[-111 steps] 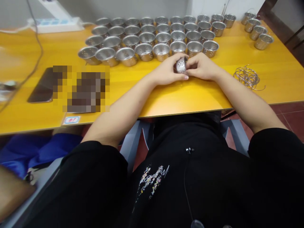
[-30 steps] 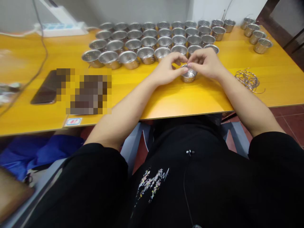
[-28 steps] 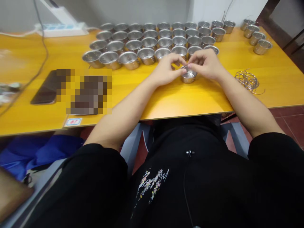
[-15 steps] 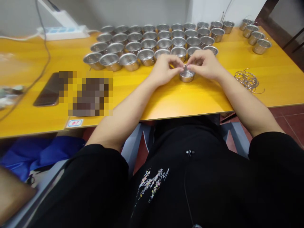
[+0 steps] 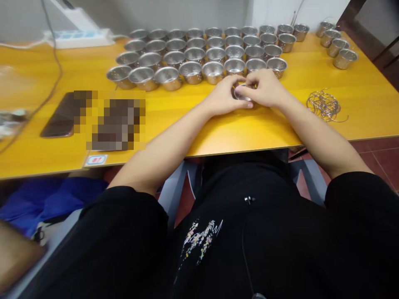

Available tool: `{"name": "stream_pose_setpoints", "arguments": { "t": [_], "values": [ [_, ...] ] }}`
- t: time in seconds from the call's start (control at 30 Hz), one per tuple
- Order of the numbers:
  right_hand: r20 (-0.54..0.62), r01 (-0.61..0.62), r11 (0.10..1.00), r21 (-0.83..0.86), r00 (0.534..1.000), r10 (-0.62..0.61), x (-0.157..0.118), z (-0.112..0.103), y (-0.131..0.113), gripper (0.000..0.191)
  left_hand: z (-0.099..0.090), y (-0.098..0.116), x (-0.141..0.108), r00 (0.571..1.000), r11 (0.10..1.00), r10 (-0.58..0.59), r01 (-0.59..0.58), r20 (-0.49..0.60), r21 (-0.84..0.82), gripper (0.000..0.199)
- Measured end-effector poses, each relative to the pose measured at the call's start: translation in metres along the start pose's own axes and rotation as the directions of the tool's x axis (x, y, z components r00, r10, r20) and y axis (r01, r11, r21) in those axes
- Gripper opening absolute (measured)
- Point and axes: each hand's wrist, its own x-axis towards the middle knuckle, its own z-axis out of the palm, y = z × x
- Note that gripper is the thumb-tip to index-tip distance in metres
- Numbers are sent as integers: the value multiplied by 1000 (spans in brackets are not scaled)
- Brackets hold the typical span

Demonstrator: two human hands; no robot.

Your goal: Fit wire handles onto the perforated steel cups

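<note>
A small metal cup with holes in its wall is between my hands, near the middle of the yellow table. My left hand is wrapped round its left and near side, with the thumb along the front. My right hand is closed at the cup's right side, its fingertips over the rim. Whether a wire is between the right fingers is hidden. Just behind my hands stand rows of similar metal cups. To the right lies a tangled pile of thin wire pieces.
At the back right, several cups with wire handles stand in a line. On the left are a dark phone, a blurred-out dark object, a cable and a white power strip. A person's arm shows at lower left.
My left hand has gone from a fingertip pinch at the rim to a wrap round the cup, its thumb now lower. My right fingers have shifted over the rim. The view has shifted slightly.
</note>
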Motion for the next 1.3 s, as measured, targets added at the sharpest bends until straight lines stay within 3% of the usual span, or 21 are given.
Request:
{"name": "stream_pose_setpoints", "arguments": {
  "t": [0.33,0.7,1.3],
  "values": [
    [-15,-92,994,-53,996,91,1,12,-1,55,0,15,-2,998,995,-64,62,20,82,81],
    [73,-65,997,-35,995,67,1,2,-1,55,4,10,1,999,998,-31,31,11,62,76],
    [94,-63,998,13,994,62,1,-9,-1,62,5,11,-4,1000,997,-15,15,7,75,82]
  ]
}}
